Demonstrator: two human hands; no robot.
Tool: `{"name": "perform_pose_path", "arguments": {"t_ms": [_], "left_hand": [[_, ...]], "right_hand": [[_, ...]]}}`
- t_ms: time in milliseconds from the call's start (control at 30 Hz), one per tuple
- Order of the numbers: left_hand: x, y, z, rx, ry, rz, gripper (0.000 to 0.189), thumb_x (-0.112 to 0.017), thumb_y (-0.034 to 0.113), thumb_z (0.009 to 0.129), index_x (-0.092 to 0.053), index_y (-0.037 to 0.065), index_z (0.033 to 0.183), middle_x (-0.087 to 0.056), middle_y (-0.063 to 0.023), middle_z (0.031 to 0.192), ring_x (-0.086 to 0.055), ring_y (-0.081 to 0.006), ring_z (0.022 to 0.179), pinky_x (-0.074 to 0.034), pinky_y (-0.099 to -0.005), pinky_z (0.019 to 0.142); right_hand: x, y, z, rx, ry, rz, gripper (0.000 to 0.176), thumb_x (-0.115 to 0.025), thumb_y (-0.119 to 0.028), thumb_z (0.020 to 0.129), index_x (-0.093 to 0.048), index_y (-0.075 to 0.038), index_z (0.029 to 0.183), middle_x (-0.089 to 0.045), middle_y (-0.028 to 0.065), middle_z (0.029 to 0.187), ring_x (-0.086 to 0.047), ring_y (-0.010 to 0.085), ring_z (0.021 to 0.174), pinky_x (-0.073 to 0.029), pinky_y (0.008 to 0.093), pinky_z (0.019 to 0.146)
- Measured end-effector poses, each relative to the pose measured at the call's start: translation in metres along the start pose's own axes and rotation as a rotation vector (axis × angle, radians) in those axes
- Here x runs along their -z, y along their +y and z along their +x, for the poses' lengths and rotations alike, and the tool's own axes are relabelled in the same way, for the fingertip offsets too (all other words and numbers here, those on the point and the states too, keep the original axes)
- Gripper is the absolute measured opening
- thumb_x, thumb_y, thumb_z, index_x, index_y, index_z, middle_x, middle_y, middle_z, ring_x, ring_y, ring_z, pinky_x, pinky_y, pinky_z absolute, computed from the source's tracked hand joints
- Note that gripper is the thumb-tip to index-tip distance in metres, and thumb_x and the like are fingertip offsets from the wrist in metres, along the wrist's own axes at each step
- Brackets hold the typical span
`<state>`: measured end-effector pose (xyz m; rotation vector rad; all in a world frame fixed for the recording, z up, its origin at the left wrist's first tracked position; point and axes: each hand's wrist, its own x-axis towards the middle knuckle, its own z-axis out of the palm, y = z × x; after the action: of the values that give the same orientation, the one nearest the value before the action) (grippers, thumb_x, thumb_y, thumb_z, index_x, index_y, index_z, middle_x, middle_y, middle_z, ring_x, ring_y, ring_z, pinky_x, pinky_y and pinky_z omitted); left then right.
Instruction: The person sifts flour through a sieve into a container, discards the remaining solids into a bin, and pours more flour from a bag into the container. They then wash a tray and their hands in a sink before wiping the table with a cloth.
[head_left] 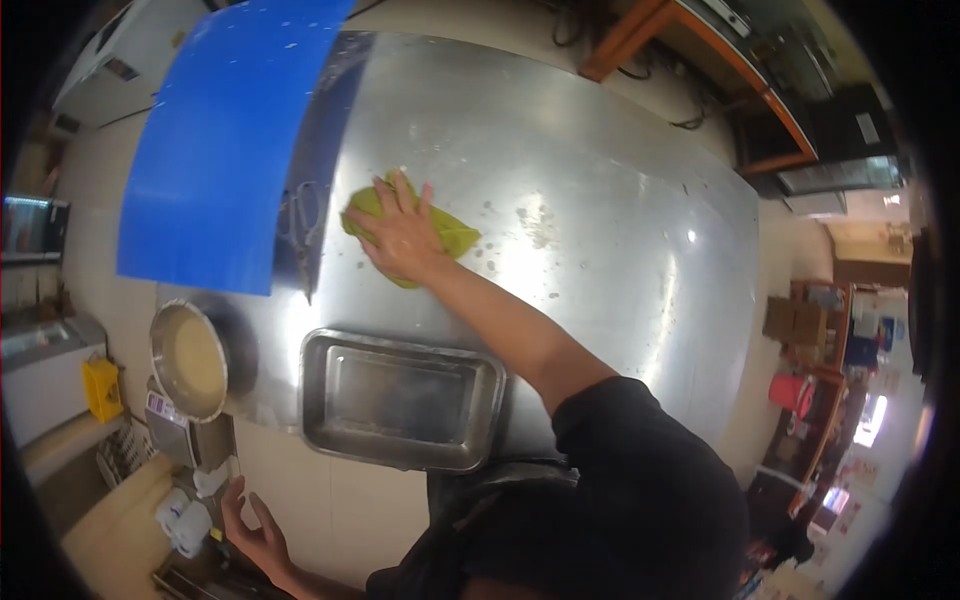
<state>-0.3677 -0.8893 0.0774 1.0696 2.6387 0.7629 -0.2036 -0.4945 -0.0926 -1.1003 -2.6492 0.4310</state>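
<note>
My right hand point(403, 235) presses down on a green cloth point(455, 235) on the metal table point(600, 240), its fingers spread over the cloth. Small wet spots and a whitish smear lie on the metal to the right of the cloth. My left hand point(255, 530) is in the air beyond the table's near edge, fingers apart and curved, holding nothing. Between the cloth and my body sits a rectangular metal tray point(312, 395). A pair of scissors point(303, 225) lies left of the cloth, beside a blue sheet point(215, 150).
A round metal bowl point(216, 385) with pale contents stands at the table's left corner, near a scale point(175, 435). White plastic containers point(185, 522) are at the lower left. An orange-framed rack point(640, 40) stands past the far edge.
</note>
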Motion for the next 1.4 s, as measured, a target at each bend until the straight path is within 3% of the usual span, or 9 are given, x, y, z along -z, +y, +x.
{"name": "perform_pose_path", "arguments": {"t_ms": [467,500,667,767,800,933,1067,1133,1400], "left_hand": [[0.099,-0.002,0.038,-0.215,-0.007,0.030,0.041,-0.044,0.016,0.095,-0.043,0.003,0.133,-0.047,-0.0153,0.133,-0.047,-0.0301,0.120,-0.040,-0.0358,0.098],[0.071,0.118,0.004,-0.143,0.179,0.246,0.032,-0.058,0.017,0.089,-0.059,0.001,0.117,-0.064,-0.0162,0.107,-0.061,-0.0240,0.097,-0.050,-0.0337,0.080],[0.071,-0.010,-0.105,0.039,0.283,0.544,0.031,-0.059,0.019,0.089,-0.060,-0.001,0.113,-0.064,-0.0169,0.105,-0.061,-0.0241,0.096,-0.050,-0.0339,0.077],[0.027,0.009,-0.229,0.571,0.283,0.227,0.034,-0.061,0.021,0.087,-0.061,0.000,0.114,-0.063,-0.0187,0.109,-0.061,-0.0271,0.098,-0.047,-0.0390,0.085],[0.013,0.012,-0.272,0.658,0.267,0.190,0.034,-0.061,0.021,0.087,-0.061,0.002,0.115,-0.062,-0.0196,0.113,-0.060,-0.0298,0.099,-0.045,-0.0414,0.091],[-0.059,0.017,-0.397,0.890,0.215,0.126,0.030,-0.057,0.014,0.085,-0.060,-0.001,0.111,-0.063,-0.0191,0.105,-0.061,-0.0296,0.096,-0.046,-0.0391,0.088],[-0.108,0.057,-0.446,1.162,0.124,-0.060,0.027,-0.052,0.007,0.084,-0.060,-0.004,0.107,-0.064,-0.0185,0.098,-0.062,-0.0294,0.093,-0.047,-0.0368,0.084],[-0.125,-0.023,-0.471,0.787,0.120,0.105,0.027,-0.052,0.008,0.084,-0.061,-0.003,0.106,-0.065,-0.0189,0.096,-0.062,-0.0298,0.093,-0.048,-0.0375,0.085],[-0.099,0.050,-0.326,0.306,0.241,0.230,0.031,-0.050,0.020,0.091,-0.059,-0.004,0.108,-0.061,-0.0235,0.107,-0.057,-0.0364,0.104,-0.043,-0.0397,0.091]], "right_hand": [[0.125,0.286,-0.109,-1.021,0.292,-0.237,0.044,-0.038,-0.026,0.092,-0.043,-0.020,0.135,-0.026,0.0251,0.144,-0.012,0.0473,0.135,-0.002,0.0747,0.099],[0.140,0.308,-0.138,-1.065,0.298,-0.248,0.044,-0.037,-0.026,0.092,-0.043,-0.022,0.135,-0.026,0.0250,0.144,-0.013,0.0469,0.135,-0.002,0.0742,0.099],[0.188,0.443,-0.281,-1.266,0.384,-0.339,0.044,-0.041,-0.028,0.089,-0.046,-0.029,0.133,-0.035,0.0198,0.140,-0.020,0.0448,0.133,-0.004,0.0737,0.100],[0.213,0.527,-0.365,-1.274,0.407,-0.441,0.040,-0.043,-0.026,0.088,-0.051,-0.030,0.126,-0.042,0.0156,0.136,-0.029,0.0439,0.129,-0.009,0.0764,0.097],[0.241,0.517,-0.393,-1.198,0.454,-0.518,0.035,-0.044,-0.024,0.088,-0.054,-0.019,0.121,-0.055,0.0107,0.121,-0.049,0.0336,0.114,-0.036,0.0588,0.093],[0.236,0.591,-0.532,-0.806,0.708,-0.490,0.039,-0.052,-0.012,0.079,-0.058,-0.008,0.117,-0.059,0.0127,0.115,-0.053,0.0280,0.110,-0.040,0.0401,0.095],[0.275,0.587,-0.570,-1.514,0.456,-0.554,0.036,-0.047,-0.016,0.085,-0.053,-0.011,0.121,-0.050,0.0197,0.126,-0.045,0.0354,0.121,-0.040,0.0522,0.092],[0.295,0.604,-0.601,-1.703,0.179,-0.513,0.038,-0.041,-0.019,0.091,-0.048,-0.018,0.129,-0.037,0.0206,0.139,-0.035,0.0406,0.128,-0.037,0.0679,0.086],[0.407,0.537,-0.641,-1.042,0.765,-0.071,0.049,-0.037,-0.040,0.097,-0.052,0.000,0.121,-0.057,0.0211,0.115,-0.054,0.0346,0.106,-0.042,0.0390,0.091]]}}
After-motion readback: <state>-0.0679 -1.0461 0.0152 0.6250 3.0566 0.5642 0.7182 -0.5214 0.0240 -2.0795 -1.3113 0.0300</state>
